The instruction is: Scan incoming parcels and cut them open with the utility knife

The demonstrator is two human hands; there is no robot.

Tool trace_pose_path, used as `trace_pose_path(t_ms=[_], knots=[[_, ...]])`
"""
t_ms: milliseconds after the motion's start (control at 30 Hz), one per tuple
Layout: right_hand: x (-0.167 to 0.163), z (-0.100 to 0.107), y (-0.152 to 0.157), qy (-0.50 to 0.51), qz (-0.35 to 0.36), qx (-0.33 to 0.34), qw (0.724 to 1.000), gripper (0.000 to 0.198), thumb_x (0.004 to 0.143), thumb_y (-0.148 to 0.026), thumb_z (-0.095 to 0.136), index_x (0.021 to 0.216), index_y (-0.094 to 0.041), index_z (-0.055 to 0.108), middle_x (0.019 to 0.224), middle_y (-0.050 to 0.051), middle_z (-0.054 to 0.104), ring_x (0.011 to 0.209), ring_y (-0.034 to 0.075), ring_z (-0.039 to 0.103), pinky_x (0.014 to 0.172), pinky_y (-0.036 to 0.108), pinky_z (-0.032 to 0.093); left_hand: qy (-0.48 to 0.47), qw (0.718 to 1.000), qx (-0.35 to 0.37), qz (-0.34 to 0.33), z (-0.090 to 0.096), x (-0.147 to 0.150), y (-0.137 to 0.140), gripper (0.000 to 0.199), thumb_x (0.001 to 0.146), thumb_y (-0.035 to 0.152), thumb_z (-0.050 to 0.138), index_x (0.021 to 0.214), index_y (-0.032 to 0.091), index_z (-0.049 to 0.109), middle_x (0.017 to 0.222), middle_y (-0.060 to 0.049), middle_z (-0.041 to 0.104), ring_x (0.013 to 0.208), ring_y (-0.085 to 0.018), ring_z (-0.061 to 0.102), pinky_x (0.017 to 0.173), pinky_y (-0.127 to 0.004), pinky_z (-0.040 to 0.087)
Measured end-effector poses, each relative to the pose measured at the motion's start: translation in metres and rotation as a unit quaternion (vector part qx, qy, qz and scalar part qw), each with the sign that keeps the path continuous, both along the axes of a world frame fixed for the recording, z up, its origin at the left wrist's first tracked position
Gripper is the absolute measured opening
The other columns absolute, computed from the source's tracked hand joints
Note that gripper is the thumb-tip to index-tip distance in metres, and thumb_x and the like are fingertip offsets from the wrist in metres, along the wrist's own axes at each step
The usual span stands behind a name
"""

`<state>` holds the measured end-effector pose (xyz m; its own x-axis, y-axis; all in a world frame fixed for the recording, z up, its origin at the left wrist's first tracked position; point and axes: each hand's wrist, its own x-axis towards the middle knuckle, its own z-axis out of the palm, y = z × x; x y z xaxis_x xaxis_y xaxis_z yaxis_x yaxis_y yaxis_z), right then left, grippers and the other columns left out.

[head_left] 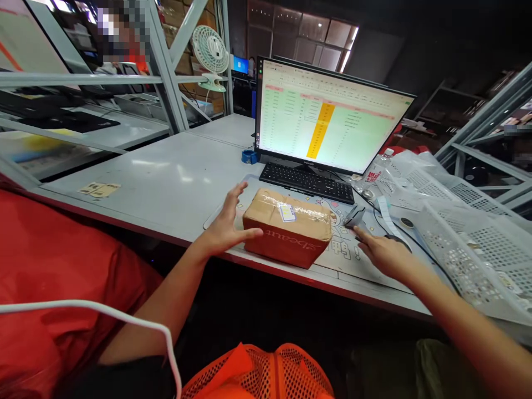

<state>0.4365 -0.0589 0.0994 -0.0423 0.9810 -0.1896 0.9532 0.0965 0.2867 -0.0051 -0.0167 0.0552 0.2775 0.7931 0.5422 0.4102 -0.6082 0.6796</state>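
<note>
A taped brown cardboard box point(286, 228) sits at the front edge of the desk, with a white label on its top and printed lettering on its near side. My left hand point(226, 224) is at the box's left end, fingers spread and thumb reaching over the near side; I cannot tell how firmly it touches. To the right of the box, my right hand point(380, 249) has its fingers closed at a small grey wedge-shaped tool point(354, 216), whose kind I cannot make out. The tool is close beside the box, above the printed desk mat point(341, 260).
Behind the box stand a black keyboard point(307, 182) and a monitor point(320, 122) showing a spreadsheet. White perforated baskets point(465, 244) and a plastic bottle point(380, 160) occupy the right side. A blue tape roll point(249, 157) lies left of the keyboard. Paper labels point(100, 189) lie farther left.
</note>
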Motion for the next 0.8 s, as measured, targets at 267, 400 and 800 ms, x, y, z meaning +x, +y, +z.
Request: trace_pose_path(t_ms=[267, 400, 800], knots=[[-0.058, -0.071, 0.042, 0.086, 0.005, 0.065, 0.994, 0.055, 0.112, -0.03, 0.035, 0.163, -0.012, 0.043, 0.141, 0.024, 0.065, 0.13, 0.037, 0.063, 0.101, 0.044, 0.051, 0.191, 0.938, 0.26, 0.128, 0.017, 0.079, -0.042, 0.057, 0.103, 0.055, 0.066, 0.144, 0.016, 0.063, 0.138, -0.015, 0.07, 0.13, -0.036, 0.059, 0.11, -0.052, 0.038], [-0.062, -0.053, 0.052, 0.201, 0.044, 0.137, 0.969, 0.053, 0.108, -0.033, 0.048, 0.155, -0.009, 0.053, 0.133, 0.024, 0.068, 0.123, 0.036, 0.065, 0.102, 0.046, 0.052, 0.138, 0.92, 0.324, 0.173, -0.004, 0.088, -0.026, 0.041, 0.104, 0.053, 0.066, 0.124, 0.017, 0.072, 0.118, -0.009, 0.079, 0.111, -0.029, 0.067, 0.097, -0.047, 0.038], [-0.13, 0.048, 0.066, 0.329, 0.263, 0.151, 0.894, 0.036, 0.106, -0.046, 0.054, 0.114, -0.02, 0.077, 0.103, 0.01, 0.073, 0.089, 0.023, 0.067, 0.083, 0.034, 0.048, 0.115, 0.915, 0.347, 0.172, -0.003, 0.087, -0.024, 0.025, 0.104, 0.044, 0.069, 0.109, 0.02, 0.074, 0.103, -0.004, 0.082, 0.093, -0.024, 0.068, 0.091, -0.045, 0.038]])
